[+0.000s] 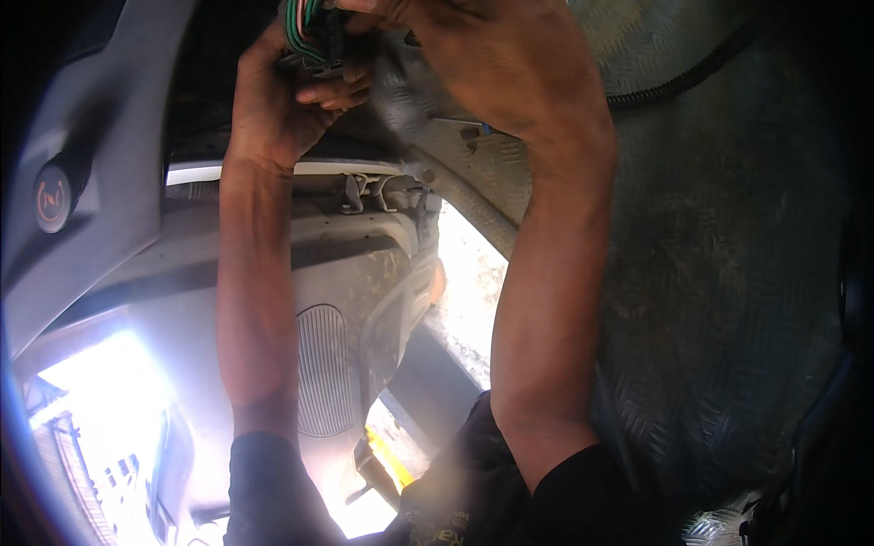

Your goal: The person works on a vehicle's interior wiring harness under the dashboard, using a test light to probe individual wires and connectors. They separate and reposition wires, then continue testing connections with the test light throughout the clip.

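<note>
At the top of the head view, a dark connector (326,53) with green and pink wires (305,23) hangs between my raised hands. My left hand (291,100) has its fingers curled round the connector's underside and side. My right hand (455,50) reaches in from the right, its fingers bent at the connector and wires, the fingertips partly cut off by the frame's top edge.
A grey panel with a round knob (53,196) is at left, a vehicle door (255,346) with a slotted grille (320,369) below. Metal hinge parts (364,193) sit behind my arms. Textured flooring (719,273) with a corrugated black conduit (665,86) fills the right.
</note>
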`<state>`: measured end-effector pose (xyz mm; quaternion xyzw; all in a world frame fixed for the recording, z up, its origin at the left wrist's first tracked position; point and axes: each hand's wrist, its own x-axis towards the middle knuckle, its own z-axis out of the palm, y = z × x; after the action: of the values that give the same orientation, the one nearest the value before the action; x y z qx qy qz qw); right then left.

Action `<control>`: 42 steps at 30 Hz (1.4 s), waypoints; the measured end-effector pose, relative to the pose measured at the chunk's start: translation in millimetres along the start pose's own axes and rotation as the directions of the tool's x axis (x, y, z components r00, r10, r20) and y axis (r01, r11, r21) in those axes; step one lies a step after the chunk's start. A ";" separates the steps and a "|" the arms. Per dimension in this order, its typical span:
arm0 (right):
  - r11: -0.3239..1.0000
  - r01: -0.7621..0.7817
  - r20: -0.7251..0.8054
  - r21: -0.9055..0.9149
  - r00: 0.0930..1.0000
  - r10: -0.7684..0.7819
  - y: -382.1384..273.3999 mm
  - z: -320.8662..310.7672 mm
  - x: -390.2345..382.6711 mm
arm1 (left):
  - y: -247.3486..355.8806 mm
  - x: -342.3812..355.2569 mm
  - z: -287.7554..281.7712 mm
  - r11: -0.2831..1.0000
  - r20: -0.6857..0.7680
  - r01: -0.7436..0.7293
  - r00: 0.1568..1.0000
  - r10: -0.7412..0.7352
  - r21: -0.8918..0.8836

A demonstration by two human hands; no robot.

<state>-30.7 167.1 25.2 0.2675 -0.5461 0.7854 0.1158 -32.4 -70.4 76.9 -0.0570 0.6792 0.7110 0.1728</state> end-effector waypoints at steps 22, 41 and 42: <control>0.981 0.013 -0.058 -0.191 0.998 -0.024 -2.5 9.7 -7.6 | -2.4 -2.6 -2.0 0.999 -0.183 0.028 0.983 -0.033 -0.027; 0.917 0.308 -0.253 0.254 0.936 -0.244 57.5 38.0 -6.4 | -4.0 5.2 -5.4 0.991 0.117 -0.019 0.993 0.035 -0.135; 0.918 0.340 -0.253 0.205 0.924 -0.286 60.5 35.3 -4.5 | -4.7 6.5 12.4 0.991 0.039 -0.042 0.998 0.047 -0.124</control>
<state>-45.3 112.3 -16.1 0.2763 -0.3787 0.8424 0.2659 -35.0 -56.9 71.3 -0.0376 0.6313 0.7564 0.1670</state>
